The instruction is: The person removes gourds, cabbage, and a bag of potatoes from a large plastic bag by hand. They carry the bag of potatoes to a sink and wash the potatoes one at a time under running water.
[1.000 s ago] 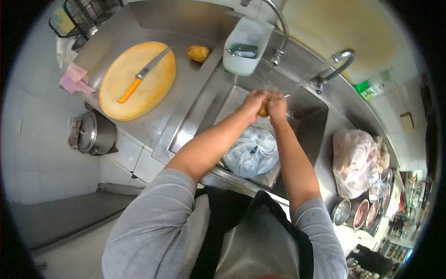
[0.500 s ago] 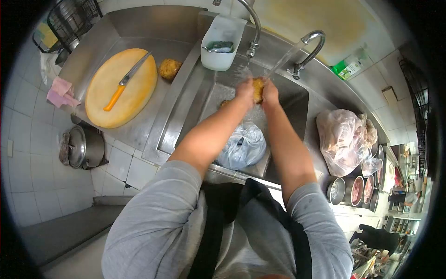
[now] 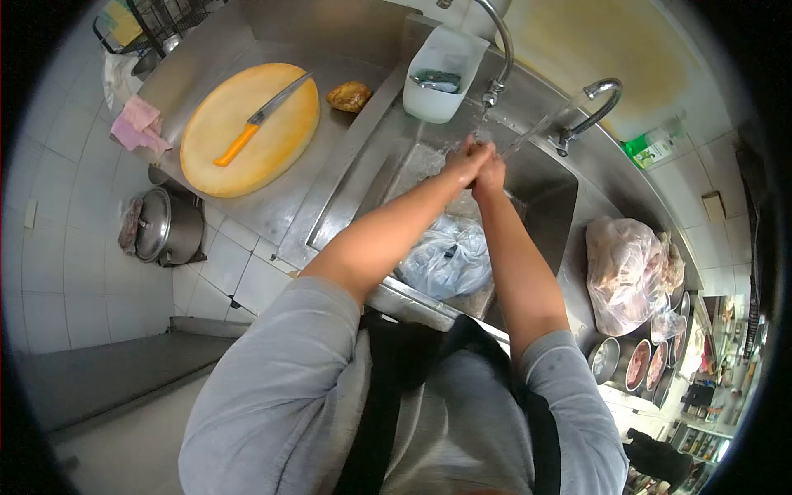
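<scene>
Both hands are close together over the metal sink [image 3: 540,177], under water running from the taps. My left hand [image 3: 469,161] is curled against my right hand [image 3: 490,172], and the fingers of both are closed. What they hold is hidden between them. Below them in the sink lies a pale plastic bag [image 3: 445,260]. A knife [image 3: 260,120] with an orange handle rests on the round cutting board [image 3: 285,136] at the left. Just right of the board sits a brown, lumpy potato-like item [image 3: 349,96].
A white plastic container [image 3: 433,103] stands at the sink's back edge. On the right are a filled plastic bag [image 3: 623,272] and several metal bowls [image 3: 605,359]. A lidded pot [image 3: 169,227] stands lower left. A person [image 3: 660,462] in dark clothing is far right.
My hands have come together, and the yellowish-brown item seen between them earlier is now hidden. The whole view has shifted, with the board and sink appearing farther right.
</scene>
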### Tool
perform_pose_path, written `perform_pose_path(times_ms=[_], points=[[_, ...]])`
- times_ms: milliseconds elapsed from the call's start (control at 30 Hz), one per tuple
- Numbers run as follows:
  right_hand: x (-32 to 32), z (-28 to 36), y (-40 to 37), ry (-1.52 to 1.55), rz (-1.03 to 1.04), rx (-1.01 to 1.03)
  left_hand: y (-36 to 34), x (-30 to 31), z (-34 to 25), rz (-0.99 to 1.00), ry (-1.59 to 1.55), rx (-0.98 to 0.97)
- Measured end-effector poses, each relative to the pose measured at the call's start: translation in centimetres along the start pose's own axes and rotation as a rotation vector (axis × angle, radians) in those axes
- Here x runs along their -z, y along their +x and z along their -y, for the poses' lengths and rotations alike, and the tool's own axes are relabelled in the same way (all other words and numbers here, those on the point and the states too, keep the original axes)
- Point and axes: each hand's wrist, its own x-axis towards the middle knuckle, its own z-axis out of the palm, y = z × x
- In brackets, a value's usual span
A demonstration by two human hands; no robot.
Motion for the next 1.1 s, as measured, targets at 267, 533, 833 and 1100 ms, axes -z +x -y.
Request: perform_pose_path(times_ms=[267,533,833,1100], points=[[0.6,4.2,0.3,-0.619,-0.119,0.131,-1.1,0.5,-3.1,0.396,-0.851,0.363],[0.6,-0.1,1.1,0.792,-0.119,-0.117,0.3,-0.7,-3.2,0.074,-1.025,0.302],[0.3,-1.9,1.1,0.646,-0.247,0.032,0.4,-1.7,-2.5,0.104,-0.587,0.038],[-1.8,-3.1,4.4,0.627,0.084,-0.625,0.5,8.2,-7.8,0.449,0.273,-0.546]])
